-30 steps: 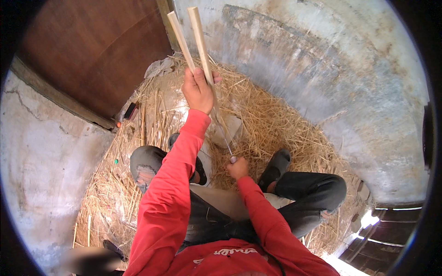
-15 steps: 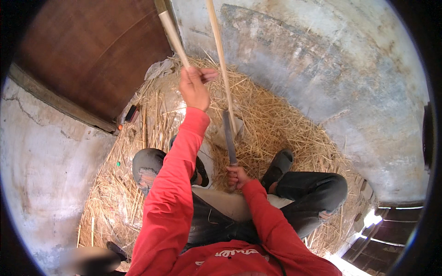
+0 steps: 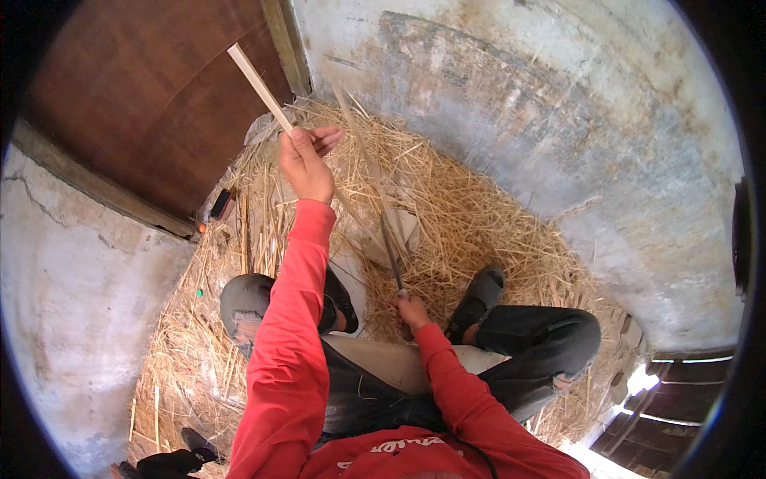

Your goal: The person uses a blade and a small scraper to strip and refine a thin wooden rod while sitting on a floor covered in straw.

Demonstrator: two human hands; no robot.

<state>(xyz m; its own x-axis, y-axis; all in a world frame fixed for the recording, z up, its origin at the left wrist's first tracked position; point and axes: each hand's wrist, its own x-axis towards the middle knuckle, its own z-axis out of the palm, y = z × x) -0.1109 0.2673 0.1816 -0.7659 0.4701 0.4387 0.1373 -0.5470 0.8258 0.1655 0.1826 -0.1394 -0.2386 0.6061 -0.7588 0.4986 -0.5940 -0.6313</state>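
My left hand point(image 3: 307, 166) pinches the lower end of a pale, flat wooden strip point(image 3: 260, 88) between thumb and forefinger, its other fingers stretched out. The strip points up and left in front of the brown panel. My right hand point(image 3: 412, 313) is wrapped round the handle of a long, dark-bladed knife point(image 3: 390, 249), low between my knees with the blade pointing away from me. A second pale strip point(image 3: 363, 148), smeared by motion, slants between the left hand and the blade; nothing visibly grips it. Just beyond the blade, a pale block point(image 3: 405, 228) lies in the straw.
Loose straw point(image 3: 471, 211) covers the floor around my crossed legs. A stained plaster wall point(image 3: 542, 104) curves along the right, a brown panel point(image 3: 159, 88) stands at the left. A small dark brush-like object point(image 3: 223, 204) lies near it. Black shoe-like shapes point(image 3: 198, 443) are at lower left.
My left hand has moved left, tilting its strip further left. The other strip has come away from beside the blade and is in motion. The knife has turned slightly left.
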